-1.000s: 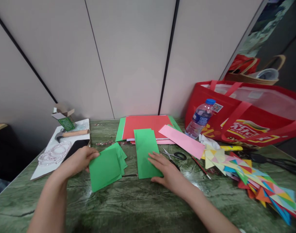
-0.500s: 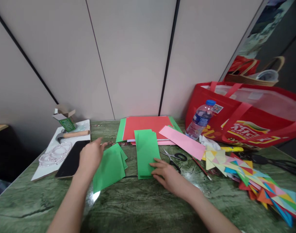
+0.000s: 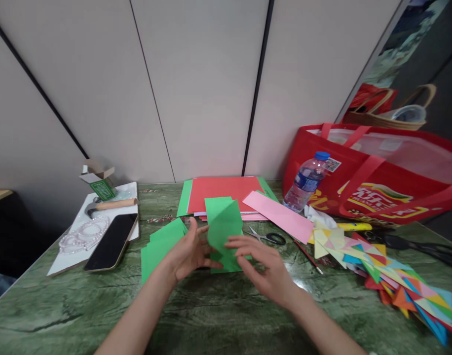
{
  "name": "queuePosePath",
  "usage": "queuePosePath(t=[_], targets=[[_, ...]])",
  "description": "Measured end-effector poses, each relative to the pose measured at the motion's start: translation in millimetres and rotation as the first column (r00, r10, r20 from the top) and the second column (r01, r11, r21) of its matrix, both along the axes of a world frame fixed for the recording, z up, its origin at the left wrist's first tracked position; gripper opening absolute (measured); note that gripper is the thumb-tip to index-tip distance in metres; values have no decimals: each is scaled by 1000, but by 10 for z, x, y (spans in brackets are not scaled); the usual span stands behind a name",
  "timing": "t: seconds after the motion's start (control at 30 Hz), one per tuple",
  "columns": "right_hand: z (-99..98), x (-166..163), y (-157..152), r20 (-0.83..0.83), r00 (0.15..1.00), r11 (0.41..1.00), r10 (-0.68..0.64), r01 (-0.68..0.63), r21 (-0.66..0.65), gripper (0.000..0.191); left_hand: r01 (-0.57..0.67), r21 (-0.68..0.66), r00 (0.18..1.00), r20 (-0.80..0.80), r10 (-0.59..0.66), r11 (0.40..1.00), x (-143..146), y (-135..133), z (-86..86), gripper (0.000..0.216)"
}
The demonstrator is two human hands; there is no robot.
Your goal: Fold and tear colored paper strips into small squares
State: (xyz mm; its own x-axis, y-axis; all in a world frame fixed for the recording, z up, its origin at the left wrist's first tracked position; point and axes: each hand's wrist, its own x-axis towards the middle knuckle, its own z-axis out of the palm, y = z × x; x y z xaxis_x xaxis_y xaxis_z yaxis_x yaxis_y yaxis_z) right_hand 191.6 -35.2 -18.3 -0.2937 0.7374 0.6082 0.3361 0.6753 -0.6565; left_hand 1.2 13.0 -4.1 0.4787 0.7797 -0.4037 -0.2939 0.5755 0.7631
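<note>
Both hands meet over the middle of the green marble table. My left hand and my right hand pinch a green paper strip and lift it, tilted, off a stack of green strips beneath. A pile of green paper squares lies just left of my left hand.
Red, green and pink sheets lie at the back. A pink strip, scissors, a water bottle and a red bag are to the right, with coloured folded paper pieces. A phone, beads and a hammer lie left.
My left hand has left the green squares and moved right to the strips. Both hands have taken hold of the top green strip and raised it off the stack.
</note>
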Motion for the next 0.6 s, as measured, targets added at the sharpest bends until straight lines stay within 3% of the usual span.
queuePosePath(t=[0.13, 0.23, 0.37, 0.5, 0.6], targets=[[64, -81, -105, 83, 971, 956, 223, -202, -212, 18, -28, 5, 998, 60, 27, 1000, 1, 38, -39, 61], [49, -106, -110, 80, 972, 938, 223, -191, -288, 15, -69, 60, 998, 8, 69, 996, -3, 30, -62, 50], [-6, -74, -19, 31, 997, 987, 66, -61, -147, 9, -69, 144, 995, -61, 78, 987, 6, -20, -65, 60], [-81, 18, 100, 10, 983, 981, -185, 184, 66, 6, 41, 151, 996, -79, -30, 988, 61, -83, -45, 38], [-142, 75, 149, -3, 962, 962, -273, 273, 22, 7, 80, 182, 990, -130, -57, 980, 101, -127, -51, 31]])
